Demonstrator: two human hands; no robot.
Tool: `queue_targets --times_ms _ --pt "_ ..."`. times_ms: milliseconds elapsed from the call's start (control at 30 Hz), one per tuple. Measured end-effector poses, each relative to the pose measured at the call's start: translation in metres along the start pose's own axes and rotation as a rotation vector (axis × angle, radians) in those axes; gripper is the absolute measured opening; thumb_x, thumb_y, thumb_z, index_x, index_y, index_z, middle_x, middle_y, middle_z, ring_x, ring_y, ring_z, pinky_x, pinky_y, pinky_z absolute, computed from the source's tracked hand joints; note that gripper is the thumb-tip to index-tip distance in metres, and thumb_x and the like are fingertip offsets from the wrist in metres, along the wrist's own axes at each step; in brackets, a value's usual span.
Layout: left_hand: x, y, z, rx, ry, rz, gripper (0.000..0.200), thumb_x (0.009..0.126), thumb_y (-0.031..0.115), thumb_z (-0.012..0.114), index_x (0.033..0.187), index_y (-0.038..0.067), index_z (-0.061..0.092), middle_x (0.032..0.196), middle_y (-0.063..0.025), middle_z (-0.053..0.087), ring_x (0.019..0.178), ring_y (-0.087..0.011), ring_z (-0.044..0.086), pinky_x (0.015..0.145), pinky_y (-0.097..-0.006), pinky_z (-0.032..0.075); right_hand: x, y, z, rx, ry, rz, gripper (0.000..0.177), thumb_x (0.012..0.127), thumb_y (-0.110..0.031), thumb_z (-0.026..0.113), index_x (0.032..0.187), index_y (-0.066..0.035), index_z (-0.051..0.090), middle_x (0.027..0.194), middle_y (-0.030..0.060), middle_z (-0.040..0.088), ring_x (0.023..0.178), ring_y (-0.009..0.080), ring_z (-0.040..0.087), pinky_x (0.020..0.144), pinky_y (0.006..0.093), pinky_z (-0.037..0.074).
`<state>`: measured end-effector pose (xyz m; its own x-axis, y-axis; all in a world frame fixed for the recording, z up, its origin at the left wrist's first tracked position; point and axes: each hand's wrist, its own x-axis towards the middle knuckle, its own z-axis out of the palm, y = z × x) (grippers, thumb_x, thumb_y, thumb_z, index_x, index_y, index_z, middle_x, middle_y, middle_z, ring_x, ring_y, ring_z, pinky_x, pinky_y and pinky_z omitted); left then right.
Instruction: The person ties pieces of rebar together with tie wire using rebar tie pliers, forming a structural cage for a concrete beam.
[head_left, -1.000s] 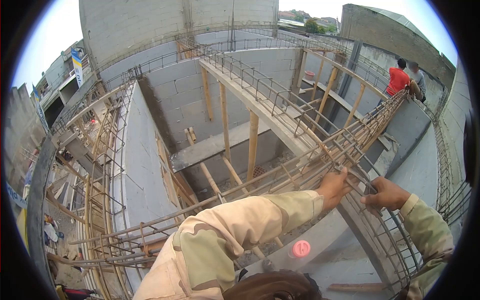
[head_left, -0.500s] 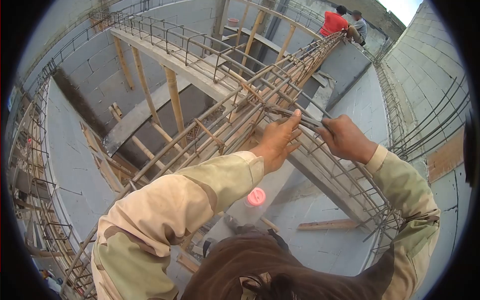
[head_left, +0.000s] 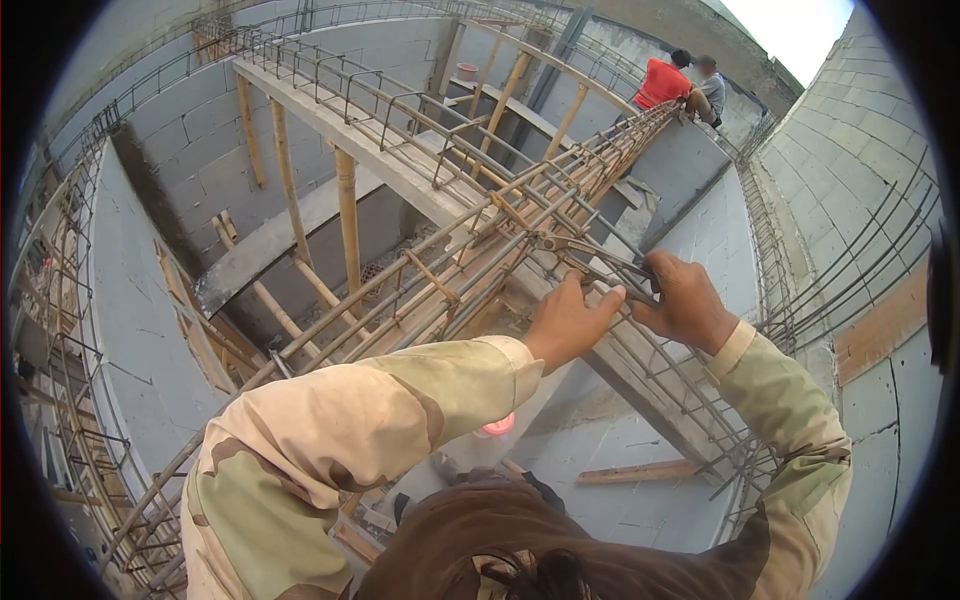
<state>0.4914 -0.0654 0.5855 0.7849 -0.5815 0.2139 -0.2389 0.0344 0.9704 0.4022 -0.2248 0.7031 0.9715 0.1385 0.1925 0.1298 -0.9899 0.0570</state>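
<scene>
At our right hand (head_left: 685,303), the grip is closed around the handle end of the pincers (head_left: 552,243). From here we trace their long axis obliquely forward and to the left, their head lying at the crossing of the steel bars (head_left: 520,232), well ahead of the fingers. Our left hand (head_left: 572,325) lies below and to the left of the handles, nearer the head than the right, with thumb and forefinger apart; we cannot tell whether it touches the tool. Outward, the bars run on toward two seated people (head_left: 665,85).
</scene>
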Motion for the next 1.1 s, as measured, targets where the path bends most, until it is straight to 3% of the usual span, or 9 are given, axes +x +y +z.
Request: queue_targets --times_ms 133,233,367,433,533,700,800,1033,1100 --pt "-0.011 0.015 -0.018 0.312 -0.213 0.09 0.042 0.092 0.027 0.067 0.115 -0.005 0.053 0.084 -0.0277 0.071 0.088 -0.0503 0.068 0.084 -0.0546 0.054 -0.009 0.008 -0.002 -0.562 0.211 -0.366 0.055 0.083 -0.026 0.079 0.117 0.013 0.06 0.105 0.0206 0.066 0.086 0.0288 0.064 0.07 0.0406 0.052" --pt "-0.015 0.018 -0.02 0.585 -0.227 0.247 0.047 0.09 0.023 0.067 0.122 -0.007 0.05 0.082 -0.0275 0.071 0.081 -0.0458 0.07 0.079 -0.0553 0.054 0.006 0.008 -0.009 -0.723 0.327 -0.432 0.058 0.088 -0.029 0.075 0.124 0.015 0.059 0.096 0.0185 0.064 0.089 0.0293 0.063 0.073 0.0402 0.052" --pt "-0.03 0.001 -0.007 0.768 0.02 0.625 0.06 0.089 0.018 0.064 0.137 -0.012 0.045 0.078 -0.0248 0.071 0.074 -0.04 0.07 0.074 -0.0507 0.055 -0.003 0.027 0.005 -0.688 0.016 -0.316 0.054 0.093 -0.035 0.069 0.117 0.013 0.062 0.096 0.0187 0.068 0.078 0.026 0.064 0.061 0.0372 0.052" --pt "-0.054 0.035 -0.008 0.775 -0.492 0.513 0.076 0.088 0.016 0.062 0.152 -0.014 0.034 0.075 -0.0196 0.071 0.07 -0.0341 0.071 0.073 -0.0433 0.055 0.001 0.031 0.013 -0.543 0.023 -0.265 0.05 0.097 -0.038 0.066 0.108 0.011 0.063 0.091 0.0192 0.069 0.063 0.0205 0.061 0.053 0.0355 0.048" --pt "-0.072 0.046 -0.004 0.708 -0.476 0.848 0.079 0.088 0.015 0.061 0.157 -0.011 0.031 0.073 -0.0135 0.071 0.068 -0.029 0.07 0.077 -0.0382 0.055 0.008 0.029 -0.005 1.079 -0.623 0.717 0.053 0.107 -0.044 0.055 0.101 0.009 0.063 0.086 0.0136 0.068 0.05 0.0152 0.055 0.041 0.0304 0.042" --pt "-0.051 0.026 -0.007 0.641 -0.202 1.284 0.062 0.09 0.014 0.058 0.147 -0.008 0.05 0.072 -0.0093 0.068 0.074 -0.0241 0.071 0.08 -0.0356 0.055 -0.011 0.008 0.021 1.451 -0.457 0.679 0.052 0.109 -0.041 0.05 0.098 0.008 0.064 0.094 0.0199 0.07 0.062 0.0198 0.065 0.044 0.0307 0.049" --pt "-0.048 0.018 -0.004 0.686 -0.228 1.309 0.055 0.09 0.015 0.059 0.14 -0.006 0.058 0.075 -0.0065 0.068 0.075 -0.0205 0.068 0.078 -0.037 0.056 -0.008 0.01 0.023 1.314 -0.489 0.711 0.047 0.111 -0.035 0.048 0.097 0.007 0.063 0.094 0.0196 0.072 0.067 0.0229 0.069 0.063 0.0357 0.058" --pt "-0.054 0.037 -0.011 0.7 -0.474 1.341 0.043 0.086 0.012 0.063 0.124 -0.004 0.068 0.074 -0.0053 0.069 0.071 -0.0217 0.068 0.073 -0.0331 0.055 0.014 -0.014 -0.026 0.334 -0.51 0.334 0.031 0.09 -0.015 0.074 0.107 0.005 0.058 0.076 0.0162 0.069 0.059 0.0236 0.066 0.057 0.0382 0.054" --pt "-0.054 0.032 -0.009 0.692 -0.505 1.338 0.039 0.085 0.012 0.063 0.12 -0.003 0.07 0.074 -0.0051 0.069 0.07 -0.0219 0.068 0.072 -0.0334 0.055 0.009 0.003 -0.008 -0.036 -0.146 0.082 0.026 0.085 -0.01 0.072 0.101 0.006 0.058 0.08 0.0195 0.067 0.074 0.0305 0.07 0.064 0.0428 0.054"
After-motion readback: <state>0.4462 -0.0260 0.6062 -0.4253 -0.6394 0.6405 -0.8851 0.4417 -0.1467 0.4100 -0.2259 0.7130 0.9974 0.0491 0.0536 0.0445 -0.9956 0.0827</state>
